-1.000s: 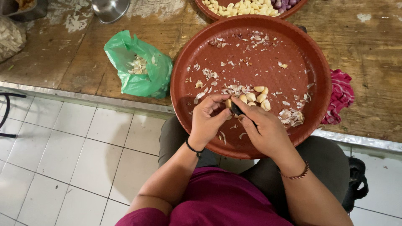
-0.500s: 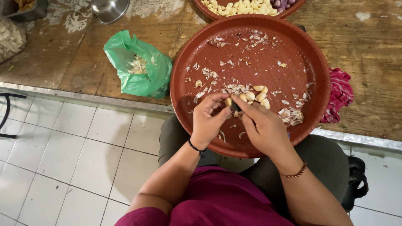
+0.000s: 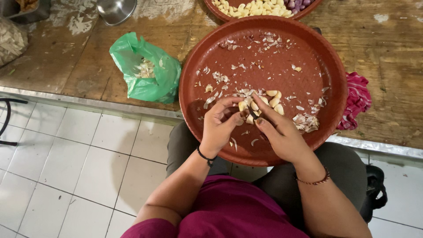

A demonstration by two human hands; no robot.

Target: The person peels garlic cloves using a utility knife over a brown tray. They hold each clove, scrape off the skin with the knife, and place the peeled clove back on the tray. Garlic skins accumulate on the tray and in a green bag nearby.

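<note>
A large round brown tray (image 3: 308, 48) rests half on the wooden table and half over my lap. Garlic skins and a few peeled cloves (image 3: 274, 100) lie scattered on it. My left hand (image 3: 219, 125) pinches a garlic clove (image 3: 243, 106) over the near part of the tray. My right hand (image 3: 282, 134) holds a small dark knife (image 3: 251, 111) with its blade against that clove. Both hands are close together, fingertips nearly touching.
A green plastic bag (image 3: 147, 75) with garlic skins lies on the wooden table (image 3: 66, 61) left of the tray. A second tray of peeled cloves (image 3: 255, 6) sits behind. A pink cloth (image 3: 356, 99) lies at the right. A metal bowl (image 3: 115, 9) stands far left.
The hands stay over the same spot of the tray; the fingers have shifted slightly around the clove.
</note>
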